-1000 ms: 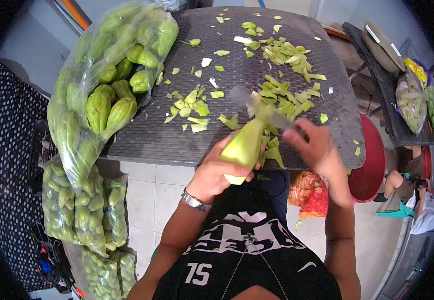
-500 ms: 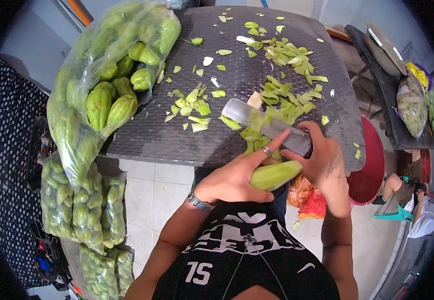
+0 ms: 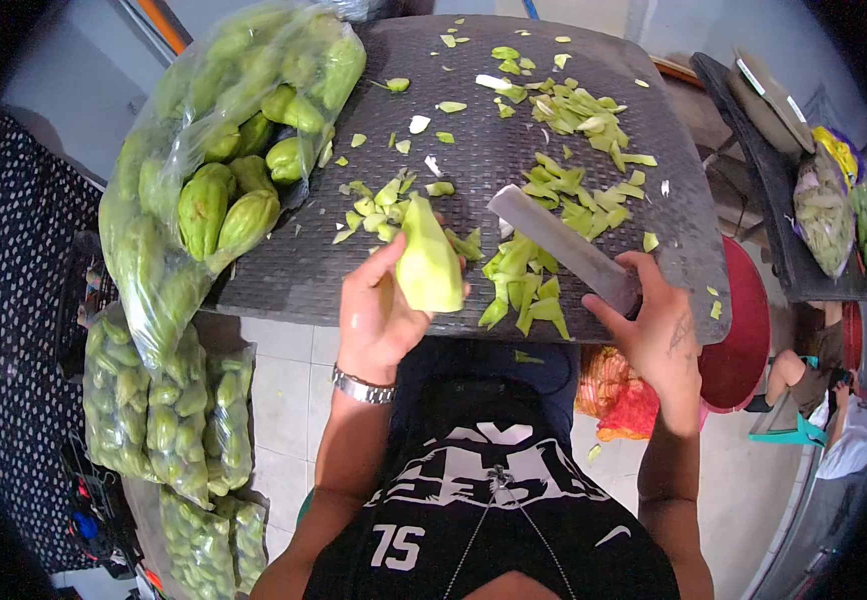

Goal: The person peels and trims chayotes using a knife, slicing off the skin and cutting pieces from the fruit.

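Note:
A peeled pale green chayote (image 3: 427, 262) is held upright in my left hand (image 3: 379, 310), over the near edge of the dark woven-pattern table (image 3: 304, 285). My right hand (image 3: 654, 325) grips a wide-bladed knife (image 3: 569, 245), its blade pointing up and left, apart from the chayote. Green peelings (image 3: 526, 275) lie beneath and beside the blade. More peelings (image 3: 579, 110) are spread farther back on the table. A large clear plastic bag (image 3: 139, 240) of unpeeled chayotes (image 3: 204, 210) rests at the table's left.
Smaller filled bags (image 3: 174, 420) lie on the floor at left. Beside the table's right edge is a red round stool or tub (image 3: 739, 345), with a red net sack (image 3: 619, 400) below. A seated person (image 3: 849, 425) and a side table (image 3: 804, 240) with bags are at far right.
My left hand has moved left and turned, bringing the chayote upright and away from the knife. My right hand still holds the knife, with the blade now lower and clear of the chayote.

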`<move>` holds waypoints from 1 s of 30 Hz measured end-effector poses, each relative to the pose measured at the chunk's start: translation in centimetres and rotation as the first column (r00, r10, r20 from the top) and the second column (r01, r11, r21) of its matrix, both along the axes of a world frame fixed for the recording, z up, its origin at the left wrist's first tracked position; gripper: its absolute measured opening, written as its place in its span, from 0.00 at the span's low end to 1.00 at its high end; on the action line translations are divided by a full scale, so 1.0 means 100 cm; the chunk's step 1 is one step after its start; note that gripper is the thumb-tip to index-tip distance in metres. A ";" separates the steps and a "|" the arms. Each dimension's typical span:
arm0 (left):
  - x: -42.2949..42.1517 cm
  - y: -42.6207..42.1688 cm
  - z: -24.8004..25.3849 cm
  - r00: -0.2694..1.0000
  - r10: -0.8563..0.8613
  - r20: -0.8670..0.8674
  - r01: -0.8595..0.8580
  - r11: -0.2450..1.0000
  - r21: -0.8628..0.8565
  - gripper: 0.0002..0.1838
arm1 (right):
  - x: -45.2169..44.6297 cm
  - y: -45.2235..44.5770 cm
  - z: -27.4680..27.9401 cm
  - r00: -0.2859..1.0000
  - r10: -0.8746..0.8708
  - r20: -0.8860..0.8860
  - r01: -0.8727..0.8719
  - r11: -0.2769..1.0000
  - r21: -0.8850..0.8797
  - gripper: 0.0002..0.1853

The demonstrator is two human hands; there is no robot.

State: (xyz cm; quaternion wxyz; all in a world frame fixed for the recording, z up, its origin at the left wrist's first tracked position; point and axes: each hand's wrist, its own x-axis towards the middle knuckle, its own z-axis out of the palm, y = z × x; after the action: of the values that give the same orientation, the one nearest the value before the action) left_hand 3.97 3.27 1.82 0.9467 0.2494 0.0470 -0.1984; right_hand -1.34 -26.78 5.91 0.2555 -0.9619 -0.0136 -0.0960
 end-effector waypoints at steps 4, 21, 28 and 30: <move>0.002 -0.017 -0.010 0.997 0.026 -0.069 -0.025 1.000 0.009 0.21 | -0.001 0.015 -0.003 0.997 0.005 -0.078 0.005 0.992 0.123 0.28; 0.012 -0.037 -0.005 0.982 0.004 -0.188 -0.056 0.961 -0.271 0.20 | 0.001 0.082 -0.009 0.790 0.398 -0.466 0.177 0.581 0.795 0.23; 0.015 -0.034 -0.019 0.993 -0.021 -0.119 -0.005 0.978 -0.207 0.21 | -0.018 0.072 -0.010 0.903 0.400 -0.157 -0.283 0.829 0.483 0.41; 0.010 -0.040 -0.010 0.979 -0.001 -0.203 -0.020 0.995 -0.101 0.24 | -0.019 0.075 -0.016 0.892 0.444 -0.083 -0.367 0.819 0.441 0.47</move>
State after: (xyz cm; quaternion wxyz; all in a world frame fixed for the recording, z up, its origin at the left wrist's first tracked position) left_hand 5.02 -0.77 0.85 0.9494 0.1786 0.1340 -0.2206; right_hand -3.24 -19.24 4.33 0.4680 -0.8649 -0.1746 0.0485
